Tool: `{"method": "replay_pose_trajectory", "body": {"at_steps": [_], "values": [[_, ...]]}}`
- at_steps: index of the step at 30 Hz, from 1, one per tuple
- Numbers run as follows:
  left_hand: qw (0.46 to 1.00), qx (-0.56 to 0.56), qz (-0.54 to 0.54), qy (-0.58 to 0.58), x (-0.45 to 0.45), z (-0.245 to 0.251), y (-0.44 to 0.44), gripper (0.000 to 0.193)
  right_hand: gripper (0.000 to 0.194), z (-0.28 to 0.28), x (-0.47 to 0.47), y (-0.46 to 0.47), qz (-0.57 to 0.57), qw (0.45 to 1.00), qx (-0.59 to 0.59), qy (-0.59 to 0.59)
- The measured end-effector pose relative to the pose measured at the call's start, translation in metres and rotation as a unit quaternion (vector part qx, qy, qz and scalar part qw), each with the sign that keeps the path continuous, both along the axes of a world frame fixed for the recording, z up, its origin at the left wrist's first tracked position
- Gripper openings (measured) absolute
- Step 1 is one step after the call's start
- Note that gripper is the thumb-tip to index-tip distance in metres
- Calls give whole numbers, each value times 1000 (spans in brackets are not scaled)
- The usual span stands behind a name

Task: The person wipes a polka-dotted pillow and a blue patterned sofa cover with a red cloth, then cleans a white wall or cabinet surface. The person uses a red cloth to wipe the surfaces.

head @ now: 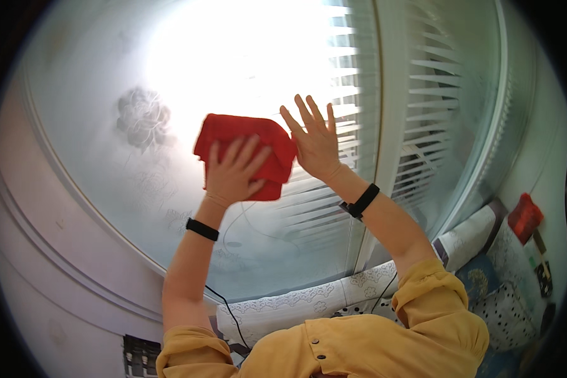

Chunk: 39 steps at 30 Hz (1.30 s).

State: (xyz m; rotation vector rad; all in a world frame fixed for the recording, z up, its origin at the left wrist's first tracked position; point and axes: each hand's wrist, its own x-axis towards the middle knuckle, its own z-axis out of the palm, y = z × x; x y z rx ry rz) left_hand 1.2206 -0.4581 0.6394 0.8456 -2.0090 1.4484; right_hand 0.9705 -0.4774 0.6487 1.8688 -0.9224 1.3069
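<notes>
My left hand (236,172) lies spread on a folded red cloth (253,127), pressing it flat against a large frosted glass pane (170,203) with rose patterns. Just right of the cloth, my right hand (316,146) is raised with its fingers apart and holds nothing; its edge is beside the cloth's right side. Whether its palm touches the glass I cannot tell. Black bands circle both wrists. Bright light glares through the upper part of the pane, and white slatted blinds (347,94) show through it.
A vertical frame bar (390,118) divides the glass from a second pane with blinds. Below runs a sofa back with a white lace-patterned cover (293,304). At the right are a blue cushion (477,279), a dotted cushion (505,307) and another red cloth-like item (525,217). Dark cables hang near the sofa.
</notes>
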Motion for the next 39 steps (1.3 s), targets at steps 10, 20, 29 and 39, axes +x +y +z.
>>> {"method": "replay_pose_trajectory", "body": {"at_steps": [10,20,29,39], "values": [[958,-128,54,251,33,-4,4,77,78,-12,10,-19,-43,999,-18,-4],[944,-127,67,298,134,5,15,72,76,-17,10,-24,-41,998,-45,-9],[970,-48,46,235,83,-73,19,74,64,-10,46,-2,-15,997,-72,25],[850,-191,129,473,204,-50,24,76,72,-2,141,7,45,990,-47,127]]}}
